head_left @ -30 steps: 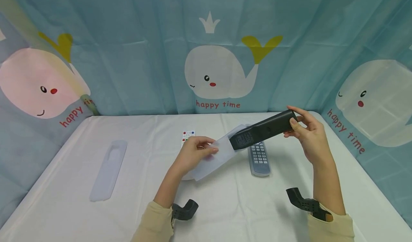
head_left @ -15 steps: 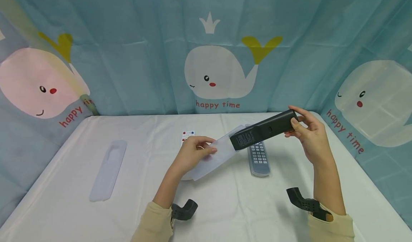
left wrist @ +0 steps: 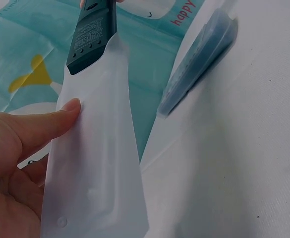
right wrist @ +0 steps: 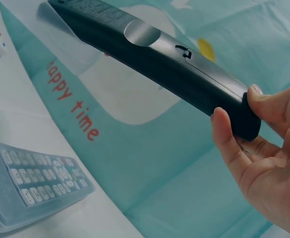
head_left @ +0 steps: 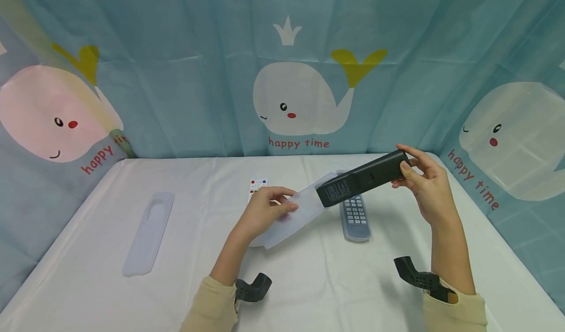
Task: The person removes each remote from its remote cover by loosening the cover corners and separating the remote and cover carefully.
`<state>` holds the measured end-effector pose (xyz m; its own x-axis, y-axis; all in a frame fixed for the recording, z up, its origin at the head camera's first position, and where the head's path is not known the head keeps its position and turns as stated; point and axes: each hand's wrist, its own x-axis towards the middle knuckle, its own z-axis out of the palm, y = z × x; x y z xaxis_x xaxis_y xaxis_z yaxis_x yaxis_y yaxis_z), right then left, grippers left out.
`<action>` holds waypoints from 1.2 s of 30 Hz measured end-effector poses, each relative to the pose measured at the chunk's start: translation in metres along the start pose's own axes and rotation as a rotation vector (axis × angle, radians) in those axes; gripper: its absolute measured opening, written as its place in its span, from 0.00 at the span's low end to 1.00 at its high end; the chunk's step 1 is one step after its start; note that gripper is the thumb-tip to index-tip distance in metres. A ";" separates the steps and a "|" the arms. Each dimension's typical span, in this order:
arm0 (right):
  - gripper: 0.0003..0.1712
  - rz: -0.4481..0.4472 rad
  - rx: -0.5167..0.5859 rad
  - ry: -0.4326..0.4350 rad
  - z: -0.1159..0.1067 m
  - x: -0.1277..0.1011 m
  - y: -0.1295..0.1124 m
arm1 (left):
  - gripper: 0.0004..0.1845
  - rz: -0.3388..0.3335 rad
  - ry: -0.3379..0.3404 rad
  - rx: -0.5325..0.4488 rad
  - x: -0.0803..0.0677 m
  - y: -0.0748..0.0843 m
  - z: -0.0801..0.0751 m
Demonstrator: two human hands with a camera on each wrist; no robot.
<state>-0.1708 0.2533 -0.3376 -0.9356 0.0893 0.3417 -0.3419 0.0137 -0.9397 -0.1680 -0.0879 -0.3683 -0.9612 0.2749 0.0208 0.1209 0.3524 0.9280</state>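
Note:
My right hand (head_left: 425,187) pinches the outer end of a black remote control (head_left: 364,177), its back with the printed label facing up. The remote slants down to the left, its lower end at the mouth of a translucent white sleeve-like remote cover (head_left: 300,217). My left hand (head_left: 267,212) pinches that cover between thumb and fingers. In the left wrist view the thumb presses the near face of the cover (left wrist: 97,158), and the remote's labelled end (left wrist: 90,42) sits at its opening. The right wrist view shows thumb and fingers on the remote's end (right wrist: 184,64).
A grey remote in a clear cover (head_left: 355,219) lies on the white table behind the held one. Partly hidden behind my left hand is a white remote with coloured buttons (head_left: 258,185). Another translucent cover (head_left: 149,234) lies at the left. A whale-print curtain (head_left: 198,77) surrounds the table.
The black remote and my right hand have shifted very slightly to the right. My left hand and the cover stay almost where they were.

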 end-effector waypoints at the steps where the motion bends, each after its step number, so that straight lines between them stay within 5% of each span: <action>1: 0.23 0.001 0.000 0.002 0.000 0.000 0.000 | 0.16 0.001 -0.003 0.002 0.000 0.000 0.000; 28: 0.22 -0.011 0.010 -0.010 -0.001 0.001 -0.002 | 0.15 -0.017 0.017 0.029 0.000 0.003 -0.004; 36: 0.22 -0.035 0.087 0.038 -0.015 -0.002 -0.002 | 0.15 -0.022 0.072 0.053 -0.002 -0.003 -0.018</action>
<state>-0.1673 0.2677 -0.3371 -0.9196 0.1278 0.3715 -0.3819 -0.0688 -0.9217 -0.1712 -0.1059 -0.3641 -0.9789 0.2021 0.0296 0.1112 0.4053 0.9074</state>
